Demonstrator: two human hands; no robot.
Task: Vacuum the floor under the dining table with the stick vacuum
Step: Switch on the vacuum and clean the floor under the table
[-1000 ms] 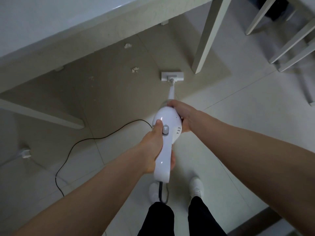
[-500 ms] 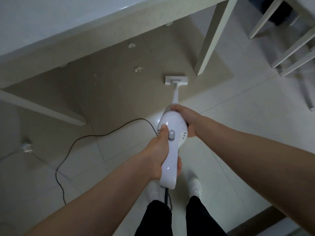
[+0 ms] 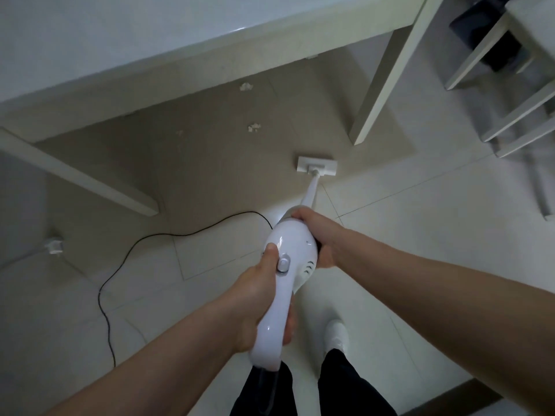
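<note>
The white stick vacuum with a glossy plastic body (image 3: 289, 250) stood slanted in front of the person, and both hands were on it. The left hand (image 3: 255, 298) was closed round the curved handle at the near end, with the thumb lying along the top just beside the round grey switch (image 3: 283, 264). The right hand (image 3: 318, 232) clasped the far side of the bulging motor body, with its fingers curled over the place where the thin white tube (image 3: 310, 195) came out.

From this double grip the tube ran forward and down to the flat rectangular white floor head (image 3: 316, 167). The head lay on the pale tiled floor (image 3: 420, 235), at the edge of the shadow under the white dining table (image 3: 150, 40), near the foot of the slanted white table leg (image 3: 387, 73).

Two small white crumpled scraps (image 3: 254, 127) lay further under the table, beyond the head and to its left, not touching it. A thin black cord (image 3: 168, 235) curved over the tiles on the left side. A small white plug (image 3: 54, 246) lay well apart at the far left. A white shoe (image 3: 336, 334) showed below the right forearm.
</note>
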